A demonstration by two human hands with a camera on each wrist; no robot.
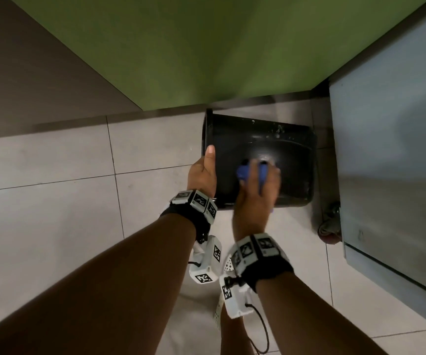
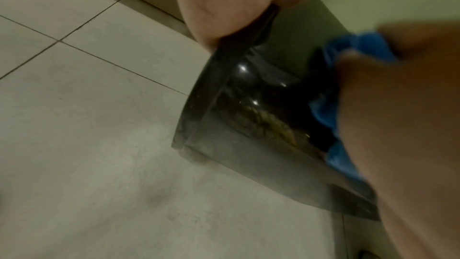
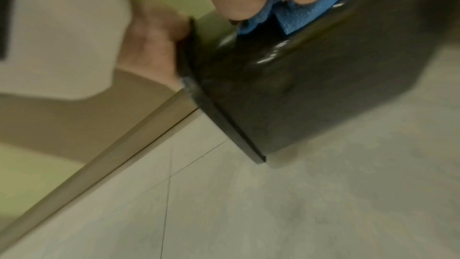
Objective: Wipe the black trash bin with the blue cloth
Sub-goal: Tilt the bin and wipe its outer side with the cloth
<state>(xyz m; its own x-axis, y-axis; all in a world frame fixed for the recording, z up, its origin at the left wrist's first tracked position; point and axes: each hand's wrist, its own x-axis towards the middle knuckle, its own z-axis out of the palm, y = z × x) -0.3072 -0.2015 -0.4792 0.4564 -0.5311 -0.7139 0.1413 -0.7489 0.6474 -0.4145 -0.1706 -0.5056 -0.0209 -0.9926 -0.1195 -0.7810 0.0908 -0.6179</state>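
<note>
The black trash bin (image 1: pixel 278 147) lies on its side on the tiled floor, its rim to the left, glossy with pale specks near the top edge. My left hand (image 1: pixel 203 172) grips the rim, thumb up along it; the rim (image 2: pixel 199 105) shows under my palm in the left wrist view. My right hand (image 1: pixel 258 190) holds the bunched blue cloth (image 1: pixel 242 174) and presses it on the bin's upper side. The blue cloth (image 3: pixel 298 15) bulges under my right hand against the black bin (image 3: pixel 311 90), and the cloth (image 2: pixel 361 44) is blurred.
A green wall (image 1: pixel 206 47) stands just behind the bin. A pale grey cabinet (image 1: pixel 391 149) is close on the right, with a caster wheel (image 1: pixel 331 224) near the bin's base. Light floor tiles (image 1: pixel 53 201) spread left and toward me.
</note>
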